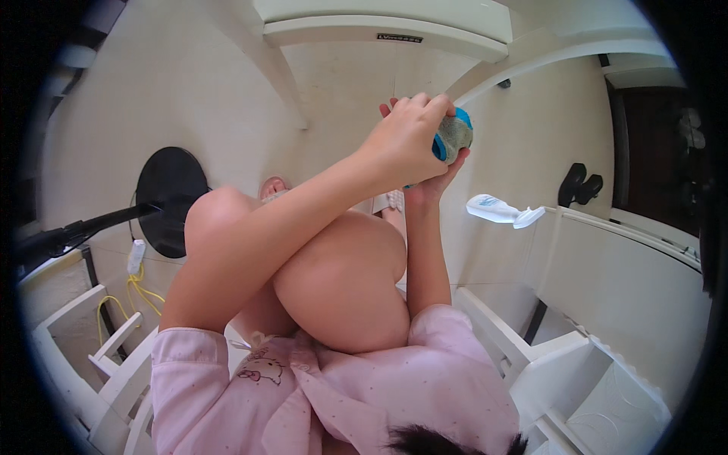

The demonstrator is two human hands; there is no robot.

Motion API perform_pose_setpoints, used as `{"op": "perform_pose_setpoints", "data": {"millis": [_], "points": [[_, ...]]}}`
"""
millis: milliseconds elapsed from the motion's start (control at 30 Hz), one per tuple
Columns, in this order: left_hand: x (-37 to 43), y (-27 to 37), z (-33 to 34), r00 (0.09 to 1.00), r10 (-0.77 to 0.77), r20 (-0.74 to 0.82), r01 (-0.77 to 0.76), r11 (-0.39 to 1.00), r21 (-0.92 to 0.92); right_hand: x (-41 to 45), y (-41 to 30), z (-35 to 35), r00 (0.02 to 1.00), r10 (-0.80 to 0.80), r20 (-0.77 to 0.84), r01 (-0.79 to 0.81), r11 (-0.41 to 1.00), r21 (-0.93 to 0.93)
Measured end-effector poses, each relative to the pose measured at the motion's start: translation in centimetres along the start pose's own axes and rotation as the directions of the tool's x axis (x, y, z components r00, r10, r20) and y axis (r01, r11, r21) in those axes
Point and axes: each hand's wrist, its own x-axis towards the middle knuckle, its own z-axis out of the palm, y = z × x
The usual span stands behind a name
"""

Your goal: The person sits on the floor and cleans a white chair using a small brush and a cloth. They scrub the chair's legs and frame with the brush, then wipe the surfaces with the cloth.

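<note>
Both hands are on a small grey-green fabric item with bright blue edges [456, 136], perhaps a sock; its exact kind cannot be told. My left hand [406, 136] reaches across from the left and grips it from above, fingers bent over its top. Beneath and to the right, my right hand [441, 179] supports it with the fingers around its lower side. The left hand hides much of the item. The hands are beyond my raised, bent knees.
A white spray bottle [493, 209] is at the right, beside a white cabinet [620, 267]. Black shoes [579, 185] stand farther right. A black round stand base [170, 199], a white power strip [136, 256] and a yellow cable [139, 287] are at left. White furniture [387, 31] stands ahead.
</note>
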Motion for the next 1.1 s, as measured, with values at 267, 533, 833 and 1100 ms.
{"op": "perform_pose_setpoints", "data": {"millis": [267,533,833,1100], "points": [[0.3,1.3,-0.4,0.989,-0.115,0.095,0.089,0.965,0.245,0.7,-2.3,-0.4,0.962,0.194,-0.192,-0.211,0.975,-0.069],[2.0,4.1,-3.0,0.938,0.164,-0.305,-0.03,0.915,0.402,0.4,-8.0,5.2,0.97,-0.149,-0.19,-0.004,0.778,-0.629],[2.1,3.6,-12.0,0.492,0.214,-0.844,-0.027,0.973,0.231,5.5,-5.3,15.3,0.652,-0.501,0.568,0.342,-0.475,-0.811],[-0.8,1.9,-18.1,0.124,0.247,-0.961,-0.077,0.968,0.239,19.7,-6.2,15.8,0.693,-0.401,0.599,-0.122,-0.884,-0.451]]}}
